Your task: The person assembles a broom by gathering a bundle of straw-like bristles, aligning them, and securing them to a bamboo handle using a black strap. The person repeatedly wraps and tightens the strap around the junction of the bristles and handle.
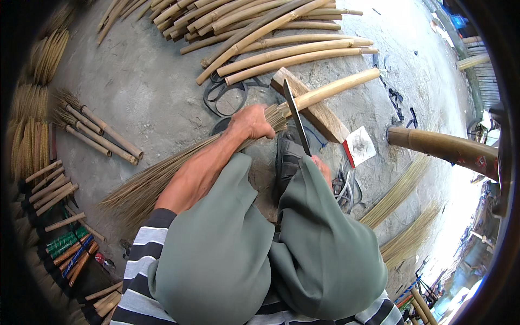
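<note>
My left hand [251,122] is wrapped round the neck of a broom [162,169], where its thin brown bristles meet a bamboo handle [341,88]. The bristles fan out to the lower left under my forearm. The handle points to the upper right and lies across a squared wooden block [329,122]. My right hand [323,169], mostly hidden behind my right knee, holds a long dark-bladed knife [298,120]. Its blade points up and crosses the broom near the bristle ends; whether it touches cannot be told. Beneath the broom a dark shoe [290,160] shows.
Cut bamboo poles [254,21] are heaped at the far side. Several small brooms [103,132] lie at left, beside stacked bristle bundles [30,108]. Black straps [227,95] lie beyond my hand. At right are a bamboo post [439,146], loose bristle bundles [398,192] and a white-and-red packet [359,147].
</note>
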A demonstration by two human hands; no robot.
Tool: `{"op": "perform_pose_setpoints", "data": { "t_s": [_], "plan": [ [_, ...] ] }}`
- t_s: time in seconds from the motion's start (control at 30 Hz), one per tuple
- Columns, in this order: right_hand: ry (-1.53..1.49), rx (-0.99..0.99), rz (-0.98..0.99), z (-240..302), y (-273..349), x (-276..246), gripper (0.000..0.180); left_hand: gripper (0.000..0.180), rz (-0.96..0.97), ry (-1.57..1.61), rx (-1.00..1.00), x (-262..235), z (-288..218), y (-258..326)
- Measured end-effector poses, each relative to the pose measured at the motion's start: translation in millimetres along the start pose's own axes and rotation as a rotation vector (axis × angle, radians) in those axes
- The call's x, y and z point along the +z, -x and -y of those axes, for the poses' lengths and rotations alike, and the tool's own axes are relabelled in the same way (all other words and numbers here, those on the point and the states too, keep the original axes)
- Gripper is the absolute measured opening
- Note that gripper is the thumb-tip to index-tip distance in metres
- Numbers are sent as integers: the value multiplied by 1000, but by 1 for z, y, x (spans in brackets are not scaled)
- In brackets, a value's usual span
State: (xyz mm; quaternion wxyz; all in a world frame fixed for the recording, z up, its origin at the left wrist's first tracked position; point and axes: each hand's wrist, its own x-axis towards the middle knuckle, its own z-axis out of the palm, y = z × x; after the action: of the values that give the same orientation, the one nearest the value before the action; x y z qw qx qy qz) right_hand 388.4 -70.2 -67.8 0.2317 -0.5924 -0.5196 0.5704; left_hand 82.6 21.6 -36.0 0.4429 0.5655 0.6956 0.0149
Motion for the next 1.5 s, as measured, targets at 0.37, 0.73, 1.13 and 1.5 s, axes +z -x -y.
{"op": "perform_pose_setpoints", "data": {
  "t_s": [0.37,0.73,1.13,1.5],
  "plan": [
    [521,-215,-19,6,-24,-26,44,69,-14,-52,-7,-4,-11,5],
    [424,-148,538,86,-33,-54,44,72,-134,-181,-143,18,-26,14],
    [441,-135,353,65,-42,-49,27,59,370,381,-78,-8,20,-31],
    [454,-63,535,84,-34,-55,26,73,-83,-130,-171,13,-34,21]
  ]
}}
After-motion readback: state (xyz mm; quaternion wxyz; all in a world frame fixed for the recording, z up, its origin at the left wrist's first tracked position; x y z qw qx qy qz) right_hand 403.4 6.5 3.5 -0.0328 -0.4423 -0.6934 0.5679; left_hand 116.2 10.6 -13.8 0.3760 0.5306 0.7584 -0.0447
